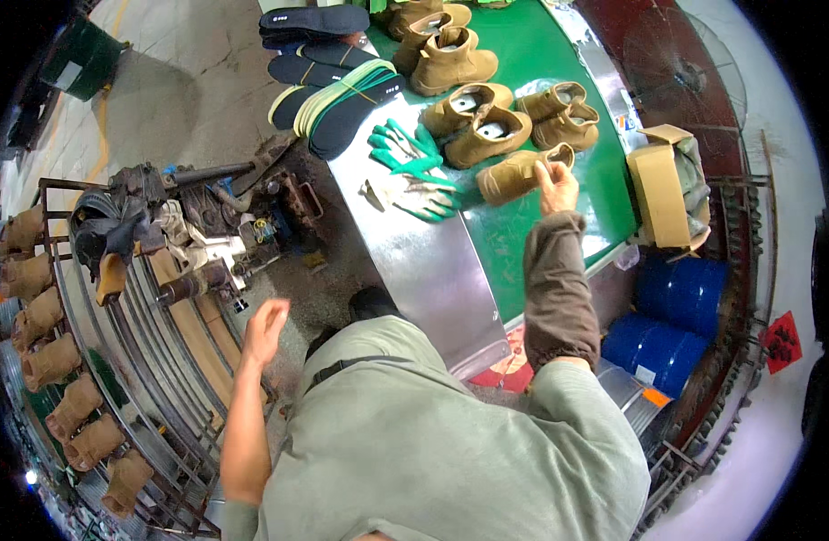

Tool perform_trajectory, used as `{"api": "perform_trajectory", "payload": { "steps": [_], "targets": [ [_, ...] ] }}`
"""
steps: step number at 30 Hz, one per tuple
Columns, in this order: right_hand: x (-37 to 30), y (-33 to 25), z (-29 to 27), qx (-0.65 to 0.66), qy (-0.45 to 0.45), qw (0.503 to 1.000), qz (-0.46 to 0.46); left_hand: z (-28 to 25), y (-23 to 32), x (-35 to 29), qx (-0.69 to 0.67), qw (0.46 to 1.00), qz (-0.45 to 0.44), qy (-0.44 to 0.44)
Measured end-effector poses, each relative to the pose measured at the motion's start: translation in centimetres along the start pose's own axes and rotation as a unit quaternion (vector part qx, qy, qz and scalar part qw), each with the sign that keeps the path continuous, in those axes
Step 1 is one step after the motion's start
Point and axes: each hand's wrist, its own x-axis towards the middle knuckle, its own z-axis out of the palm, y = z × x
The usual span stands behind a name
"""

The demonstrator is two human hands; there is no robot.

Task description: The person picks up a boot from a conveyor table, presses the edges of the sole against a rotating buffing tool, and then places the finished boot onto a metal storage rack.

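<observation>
right hand (555, 185) apparently gripping tan boot (513, 174)

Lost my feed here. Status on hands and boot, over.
Right hand grips collar of tan boot lying on green belt. Left hand open, empty, above floor. Gloves beside boot, not blocking.
</observation>
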Motion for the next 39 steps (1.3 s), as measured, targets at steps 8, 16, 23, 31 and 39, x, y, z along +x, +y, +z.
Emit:
{"api": "perform_trajectory", "payload": {
  "steps": [8,16,23,31,39],
  "targets": [
    [-14.1,-31.1,3.9,0.112,-0.261,0.958,0.037,1.7,16.8,7.2,-0.193,0.925,0.284,-0.16],
    [-20.1,-38.1,22.1,0.398,-0.392,0.803,0.209,-9.6,9.0,-8.3,-0.338,0.899,0.206,-0.187],
    [-26.7,-35.3,35.3,0.38,-0.568,0.686,0.248,-9.4,1.8,-17.8,-0.214,0.944,0.216,0.129],
    [-30.2,-38.7,38.4,0.163,-0.594,0.788,-0.028,-9.6,-0.1,-16.6,-0.071,0.954,0.073,0.28],
    [-31.8,-41.2,43.7,-0.114,-0.354,0.88,-0.297,-11.1,1.7,-14.7,-0.132,0.953,0.05,0.266]
  ]
}}
